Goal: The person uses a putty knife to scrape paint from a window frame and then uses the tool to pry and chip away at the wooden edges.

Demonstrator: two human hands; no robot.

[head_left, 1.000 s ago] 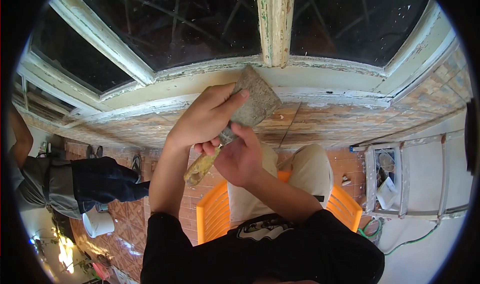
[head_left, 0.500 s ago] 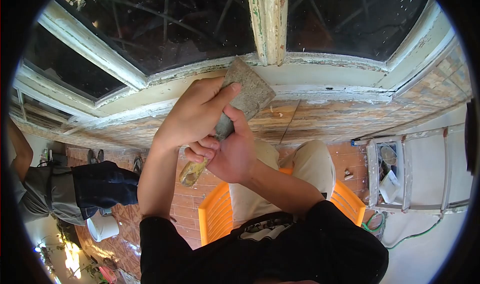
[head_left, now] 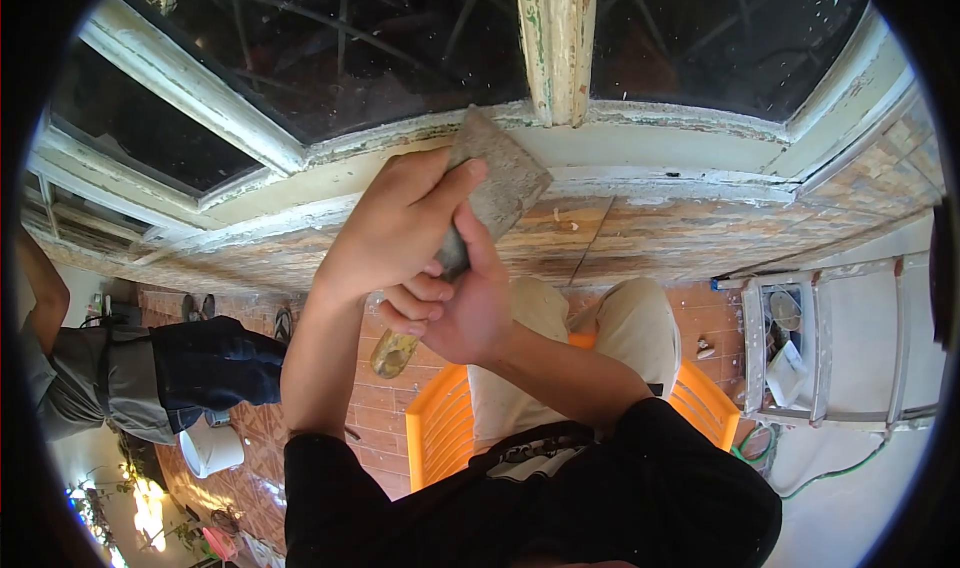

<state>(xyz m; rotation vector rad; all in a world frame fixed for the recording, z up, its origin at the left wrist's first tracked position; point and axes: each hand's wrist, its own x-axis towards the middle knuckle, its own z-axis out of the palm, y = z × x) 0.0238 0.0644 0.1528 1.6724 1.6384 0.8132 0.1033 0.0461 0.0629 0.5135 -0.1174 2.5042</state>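
Observation:
A wide putty knife (head_left: pixel 507 173) with a dull, grey-smeared blade is held in both hands in front of the window frame. Its worn yellowish handle (head_left: pixel 394 354) points down and to the left. My right hand (head_left: pixel 470 303) wraps round the handle near the blade, thumb laid up along the metal. From the left, my left hand (head_left: pixel 395 213) is closed on the blade's side, with its thumb over the face. The blade's upper corner overlaps the lower rail of the window frame (head_left: pixel 420 128), where the paint is chipped and flaking.
Below the window runs a stone-patterned tile wall (head_left: pixel 680 233). An orange chair (head_left: pixel 437 428) is under me. At right stands a paint-spattered ladder (head_left: pixel 820 348) near a green hose (head_left: pixel 835 483). Another person (head_left: pixel 130 373) stands at left beside a white bucket (head_left: pixel 211 450).
The view has shifted slightly, so the window and floor appear farther right. Against the window post, the putty knife sits a little farther left. Both hands keep their grip.

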